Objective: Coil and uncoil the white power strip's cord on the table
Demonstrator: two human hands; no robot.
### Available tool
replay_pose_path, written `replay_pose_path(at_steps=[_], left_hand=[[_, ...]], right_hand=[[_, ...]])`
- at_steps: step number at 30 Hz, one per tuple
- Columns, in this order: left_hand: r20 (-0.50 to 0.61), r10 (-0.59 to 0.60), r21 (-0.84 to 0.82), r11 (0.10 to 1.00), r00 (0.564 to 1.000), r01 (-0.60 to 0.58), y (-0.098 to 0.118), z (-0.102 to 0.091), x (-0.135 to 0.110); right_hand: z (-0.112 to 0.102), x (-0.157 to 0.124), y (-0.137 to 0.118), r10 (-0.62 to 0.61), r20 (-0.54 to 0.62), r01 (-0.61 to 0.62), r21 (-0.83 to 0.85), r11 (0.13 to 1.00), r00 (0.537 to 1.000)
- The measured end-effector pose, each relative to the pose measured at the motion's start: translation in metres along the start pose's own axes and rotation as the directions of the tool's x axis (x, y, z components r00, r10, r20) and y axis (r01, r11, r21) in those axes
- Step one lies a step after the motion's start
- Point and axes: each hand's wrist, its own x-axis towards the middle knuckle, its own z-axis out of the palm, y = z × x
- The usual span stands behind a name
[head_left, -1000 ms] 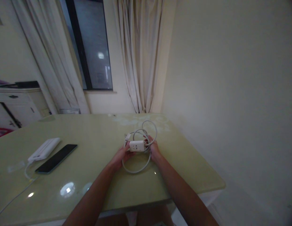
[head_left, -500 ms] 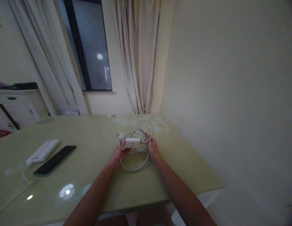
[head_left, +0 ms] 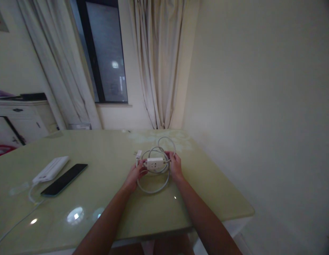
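Observation:
A small white power strip [head_left: 155, 163] with sockets on its face sits between my hands, over loose loops of its white cable [head_left: 153, 192]. My left hand [head_left: 134, 175] is closed around the cable at the left of the strip. Just above that hand the white plug [head_left: 138, 154] sticks up, its prongs pointing left. My right hand [head_left: 175, 165] pinches the cable at the strip's right end, and one loop rises beyond its fingers. Parts of the cable are hidden behind the strip and the fingers.
On the left of the pale green table [head_left: 106, 148] lie a black phone [head_left: 64, 180] and a white power bank [head_left: 51, 169] with a cable running off to the left. A wall [head_left: 254, 106] borders the table on the right; curtains [head_left: 159, 63] hang behind.
The strip has shifted slightly right and its socket face has turned more towards me. Both hands keep hold of the cable. The whole view has moved a little.

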Motion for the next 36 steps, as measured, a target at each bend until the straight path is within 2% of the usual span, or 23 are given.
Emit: replay_pose_path(at_steps=[3, 6, 10, 12, 15, 17, 19, 22, 25, 28, 31, 33, 36], left_hand=[[-0.046, 0.164, 0.127, 0.979, 0.985, -0.158, 0.0, -0.007, 0.003], [-0.111, 0.246, 0.108, 0.966, 0.963, -0.235, 0.002, -0.007, 0.003], [-0.055, 0.101, -0.113, 0.988, 0.993, -0.107, 0.006, 0.001, -0.001], [-0.01, 0.049, -0.167, 0.985, 0.999, -0.05, 0.008, 0.003, -0.003], [0.005, 0.053, -0.167, 0.985, 0.999, -0.051, 0.009, 0.005, -0.005], [-0.003, 0.062, -0.147, 0.987, 0.998, -0.062, 0.009, 0.006, -0.006], [-0.006, 0.065, -0.137, 0.988, 0.998, -0.066, 0.01, 0.006, -0.007], [0.025, 0.076, -0.142, 0.987, 0.997, -0.071, 0.012, 0.007, -0.01], [0.033, 0.065, -0.115, 0.991, 0.997, -0.061, 0.014, 0.007, -0.012], [0.022, 0.039, -0.064, 0.997, 0.999, -0.038, 0.016, 0.006, -0.012], [0.034, 0.089, 0.064, 0.994, 0.995, -0.091, 0.017, 0.004, -0.009], [0.035, 0.163, 0.183, 0.969, 0.986, -0.167, 0.017, 0.001, -0.007], [0.061, 0.291, 0.362, 0.885, 0.955, -0.292, 0.016, -0.004, -0.003]], right_hand=[[-0.003, 0.004, -0.001, 0.043, -0.039, -0.039, 0.097, 0.994, 0.998], [-0.01, 0.009, -0.002, 0.142, -0.087, -0.125, 0.179, 0.976, 0.986], [-0.019, 0.015, -0.005, 0.256, -0.165, -0.22, 0.21, 0.953, 0.952], [-0.019, 0.015, -0.007, 0.274, -0.142, -0.24, 0.216, 0.946, 0.951], [-0.014, 0.012, -0.009, 0.253, -0.074, -0.232, 0.216, 0.949, 0.965], [-0.011, 0.009, -0.011, 0.176, -0.053, -0.166, 0.151, 0.975, 0.983], [-0.011, 0.007, -0.013, 0.051, -0.043, -0.052, -0.017, 0.998, 0.998], [-0.013, 0.004, -0.013, -0.1, 0.0, 0.095, -0.322, 0.942, 0.995], [-0.013, 0.003, -0.01, -0.102, 0.034, 0.107, -0.399, 0.911, 0.994], [-0.011, 0.004, -0.006, 0.032, 0.091, -0.005, -0.287, 0.958, 0.995], [-0.01, 0.008, -0.007, 0.152, 0.082, -0.146, -0.075, 0.986, 0.985], [-0.014, 0.011, -0.009, 0.18, 0.04, -0.184, 0.112, 0.977, 0.983], [-0.025, 0.017, -0.015, 0.264, 0.044, -0.262, 0.342, 0.902, 0.964]])
